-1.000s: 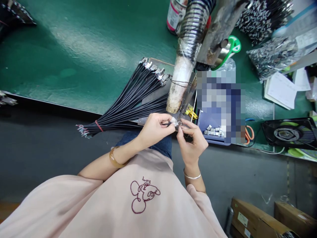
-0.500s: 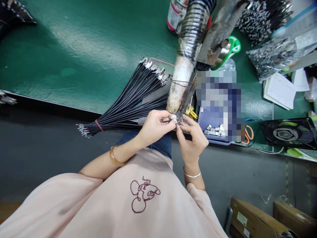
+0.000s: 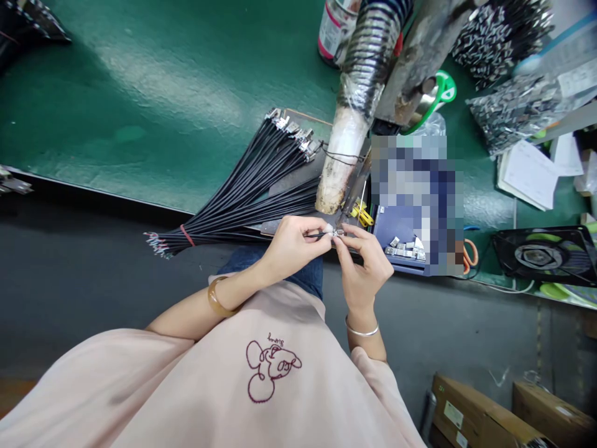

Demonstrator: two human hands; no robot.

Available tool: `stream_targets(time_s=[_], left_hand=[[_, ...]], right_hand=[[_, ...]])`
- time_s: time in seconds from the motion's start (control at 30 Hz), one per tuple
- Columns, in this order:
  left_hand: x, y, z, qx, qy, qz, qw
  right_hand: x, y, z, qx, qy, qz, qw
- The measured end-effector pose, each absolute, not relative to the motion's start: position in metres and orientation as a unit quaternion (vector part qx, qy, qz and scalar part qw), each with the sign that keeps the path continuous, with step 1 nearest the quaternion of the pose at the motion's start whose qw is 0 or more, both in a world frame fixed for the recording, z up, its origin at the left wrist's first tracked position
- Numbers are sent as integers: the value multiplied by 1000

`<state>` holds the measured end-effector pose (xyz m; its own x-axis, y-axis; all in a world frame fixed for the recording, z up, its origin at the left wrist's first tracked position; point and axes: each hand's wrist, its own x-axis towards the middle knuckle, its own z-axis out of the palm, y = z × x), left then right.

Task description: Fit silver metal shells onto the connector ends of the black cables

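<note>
My left hand (image 3: 298, 246) is closed in a pinch on a thin black cable (image 3: 316, 235). Something white, perhaps a wrap, shows at its fingertips. Close beside it, my right hand (image 3: 366, 264) pinches a small silver metal connector (image 3: 337, 232) at the cable's end. Whether the connector is fixed to the cable I cannot tell. Left of the hands lies a bundle of black cables (image 3: 242, 180) with metal connectors at the far ends, bound by a red band (image 3: 186, 235) near the bare wire ends. A blue tray (image 3: 396, 218) with loose metal connectors (image 3: 408, 247) stands to the right.
A ribbed duct (image 3: 366, 59) with a stained white nozzle (image 3: 342, 149) hangs just above the hands. Yellow-handled cutters (image 3: 364, 213), orange-handled scissors (image 3: 471, 254) and a black fan (image 3: 543, 252) are to the right. Cardboard boxes (image 3: 471, 407) stand on the floor.
Both hands sit slightly lower, away from the nozzle. The silver connector between the fingertips shows more plainly, and the view has shifted a little.
</note>
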<state>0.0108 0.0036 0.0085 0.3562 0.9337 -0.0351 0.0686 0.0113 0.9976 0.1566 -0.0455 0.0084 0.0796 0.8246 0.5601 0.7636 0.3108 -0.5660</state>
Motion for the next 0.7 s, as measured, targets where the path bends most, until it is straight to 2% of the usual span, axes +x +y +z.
stream_targets(time_s=[0.17, 0.37, 0.57, 0.7], left_hand=[[10, 5, 12, 603, 428, 389, 549], [9, 9, 9, 563, 380, 366, 636], [7, 11, 6, 572, 377, 348, 640], [1, 12, 11, 573, 337, 304, 683]], right_hand=[[153, -44, 12, -586, -675, 24, 447], [157, -53, 8, -564, -709, -4, 423], [165, -54, 6, -535, -747, -43, 393], [172, -54, 8, -510, -786, -62, 344]])
